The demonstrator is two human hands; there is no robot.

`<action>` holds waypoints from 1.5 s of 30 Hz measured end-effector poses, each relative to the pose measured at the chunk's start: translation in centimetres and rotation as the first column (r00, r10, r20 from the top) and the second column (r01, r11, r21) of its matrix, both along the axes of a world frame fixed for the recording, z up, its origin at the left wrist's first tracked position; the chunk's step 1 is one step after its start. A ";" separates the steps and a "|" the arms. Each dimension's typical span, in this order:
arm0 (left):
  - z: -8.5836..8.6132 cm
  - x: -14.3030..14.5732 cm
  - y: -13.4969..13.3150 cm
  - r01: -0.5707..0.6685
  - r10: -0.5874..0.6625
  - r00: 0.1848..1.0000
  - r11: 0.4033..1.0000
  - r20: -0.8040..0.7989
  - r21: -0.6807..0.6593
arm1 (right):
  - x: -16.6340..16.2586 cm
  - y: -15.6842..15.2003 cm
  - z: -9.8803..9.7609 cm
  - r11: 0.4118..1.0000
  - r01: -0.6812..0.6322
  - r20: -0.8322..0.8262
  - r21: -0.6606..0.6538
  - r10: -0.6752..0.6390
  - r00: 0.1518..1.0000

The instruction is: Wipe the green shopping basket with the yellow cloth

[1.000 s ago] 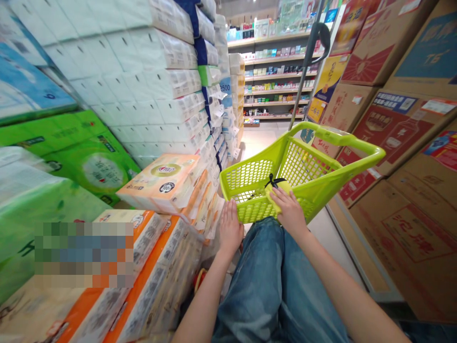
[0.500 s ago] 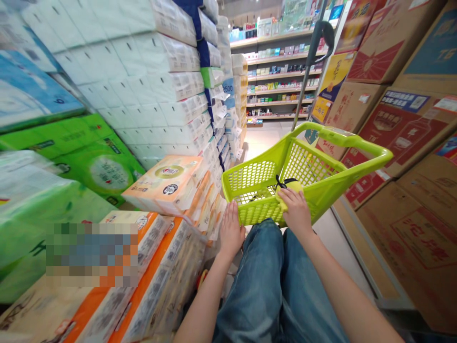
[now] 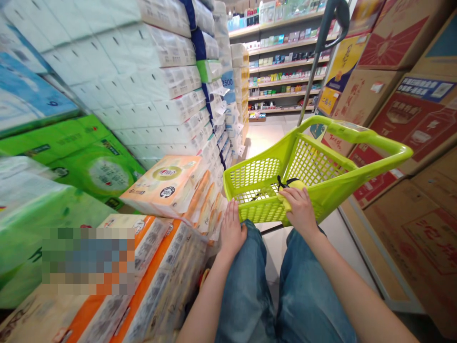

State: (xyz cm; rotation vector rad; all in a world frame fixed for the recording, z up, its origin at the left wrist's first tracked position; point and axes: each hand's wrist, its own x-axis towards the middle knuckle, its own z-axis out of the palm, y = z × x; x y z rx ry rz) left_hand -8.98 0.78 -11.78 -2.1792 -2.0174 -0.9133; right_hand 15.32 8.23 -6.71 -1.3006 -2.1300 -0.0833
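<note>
In front of my knees stands a lime-green shopping basket [image 3: 255,216] with perforated sides and a long raised handle. My right hand [image 3: 299,207] is closed over a yellow cloth [image 3: 286,202] at the basket's near side. A black strap [image 3: 283,181] lies by the cloth, inside the rim. My left hand [image 3: 233,231] rests at the basket's near left corner, its fingers stretched out against it. What lies under my right palm is hidden.
Wrapped tissue packs [image 3: 160,186] are stacked close on my left. Cardboard cartons [image 3: 389,114] line the right side above a low ledge. A dark pull handle [image 3: 330,24] rises behind the basket. Shelves of small boxes [image 3: 285,59] stand across the aisle's far end.
My knees have moved apart, showing floor between them. The basket's handle end appears farther right and the basket slightly larger. Both hands keep their places on the basket and cloth.
</note>
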 end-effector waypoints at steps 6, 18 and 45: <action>0.3 0.4 -0.4 0.035 -0.035 0.999 0.999 0.020 0.018 | 0.2 -0.3 0.2 1.000 0.011 -0.012 -0.016 -0.011 1.000; 0.1 0.5 -5.3 0.025 -0.031 0.998 0.995 0.051 0.098 | 0.1 -4.8 0.5 0.999 -0.037 -0.014 -0.016 0.036 0.999; -0.7 0.4 -10.6 -0.035 0.032 0.999 0.991 0.021 0.132 | -12.6 -15.0 -1.7 0.974 -0.205 -0.070 -0.090 0.200 0.977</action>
